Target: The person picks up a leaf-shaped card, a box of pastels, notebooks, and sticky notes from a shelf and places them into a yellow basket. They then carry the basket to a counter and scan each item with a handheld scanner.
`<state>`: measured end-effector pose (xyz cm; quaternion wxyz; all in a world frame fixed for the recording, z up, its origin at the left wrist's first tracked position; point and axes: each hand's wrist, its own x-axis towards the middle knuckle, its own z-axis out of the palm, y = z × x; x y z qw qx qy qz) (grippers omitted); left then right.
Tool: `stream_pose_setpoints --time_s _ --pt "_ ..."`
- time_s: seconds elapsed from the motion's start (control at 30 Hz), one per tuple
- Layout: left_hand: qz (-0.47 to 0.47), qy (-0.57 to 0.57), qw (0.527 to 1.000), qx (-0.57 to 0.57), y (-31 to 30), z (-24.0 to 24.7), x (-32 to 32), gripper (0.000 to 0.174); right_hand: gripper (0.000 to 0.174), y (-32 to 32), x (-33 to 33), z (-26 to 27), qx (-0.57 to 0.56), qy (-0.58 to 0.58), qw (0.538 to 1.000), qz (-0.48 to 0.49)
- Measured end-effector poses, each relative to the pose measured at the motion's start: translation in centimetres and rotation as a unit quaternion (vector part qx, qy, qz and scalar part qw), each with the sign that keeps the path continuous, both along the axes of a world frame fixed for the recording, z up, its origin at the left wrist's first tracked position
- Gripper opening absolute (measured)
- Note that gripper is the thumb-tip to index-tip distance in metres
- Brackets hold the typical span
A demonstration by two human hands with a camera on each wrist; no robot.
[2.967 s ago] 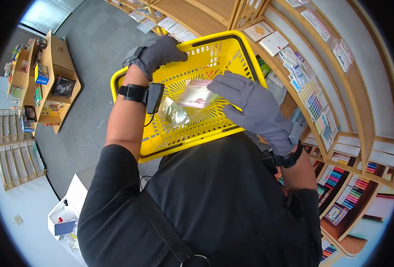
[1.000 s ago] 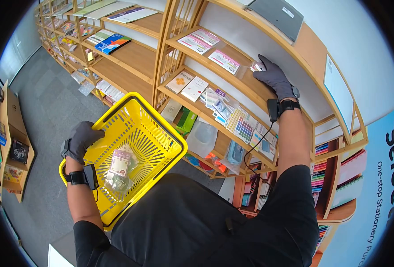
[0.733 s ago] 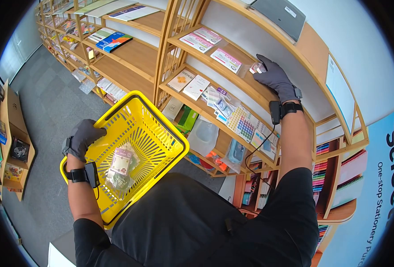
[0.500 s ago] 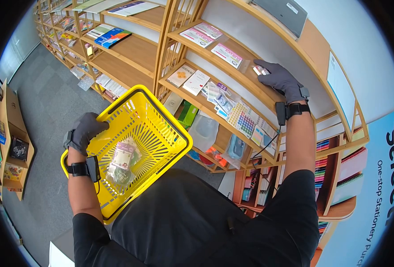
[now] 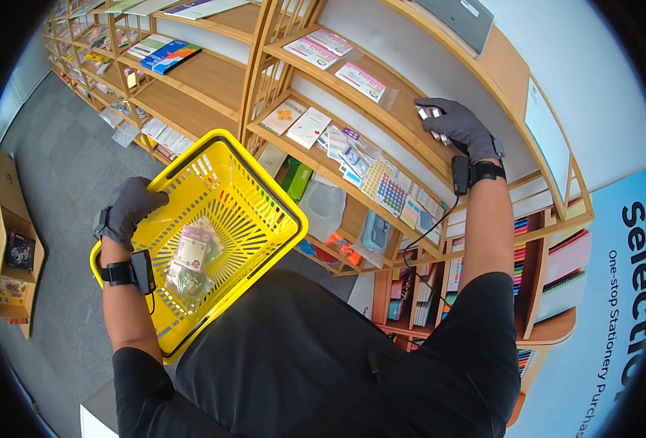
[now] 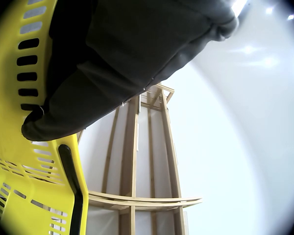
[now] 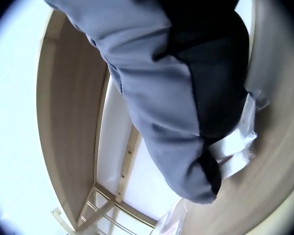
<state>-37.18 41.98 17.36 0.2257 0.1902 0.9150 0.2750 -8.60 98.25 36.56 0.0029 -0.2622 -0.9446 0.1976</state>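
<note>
My gloved left hand (image 5: 129, 210) grips the rim of a yellow shopping basket (image 5: 297, 219) at its left side; the thumb lies over the perforated wall in the left wrist view. Inside the basket, a pink-topped packet (image 5: 194, 250) lies on a clear bag (image 5: 188, 283) of greenish contents. My gloved right hand (image 5: 460, 130) is at the wooden shelf on the right. Its fingers and thumb pinch small white-and-pink pieces in clear wrapping (image 5: 432, 123). The right wrist view shows the crinkled white packet (image 7: 235, 144) partly hidden behind the glove, close over the shelf board.
Pink-and-white "Extend" packs (image 5: 361, 81) lie on the same shelf, left of my right hand. The shelf below carries cards (image 5: 309, 127) and sticker sheets (image 5: 386, 186). Lower down are a clear plastic bin (image 5: 323, 208) and a blue case (image 5: 376, 232). A cable (image 5: 429, 237) hangs from my right wrist.
Three seconds ago my right hand held the pink-topped packet over the basket; now that packet lies inside. My right hand has moved to the shelf and gathered the small wrapped packet into its fingers.
</note>
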Motion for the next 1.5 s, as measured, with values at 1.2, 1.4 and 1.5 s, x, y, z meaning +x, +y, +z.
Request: stream_pose_setpoints --time_s 1.2,1.4,1.5 --pt "-0.02 0.015 1.0 0.0 0.7 -1.3 -0.8 0.045 0.078 -17.7 -1.2 -8.1 -0.6 0.455 0.641 0.149" --pt "0.017 0.009 1.0 0.024 0.0 -2.5 -1.0 0.044 0.075 -24.4 -4.5 -11.3 -0.711 0.34 0.601 0.128" --pt "-0.022 0.006 0.997 0.074 -0.7 -3.8 -1.6 0.045 0.072 -27.4 -6.0 -13.3 -0.737 0.282 0.605 0.108"
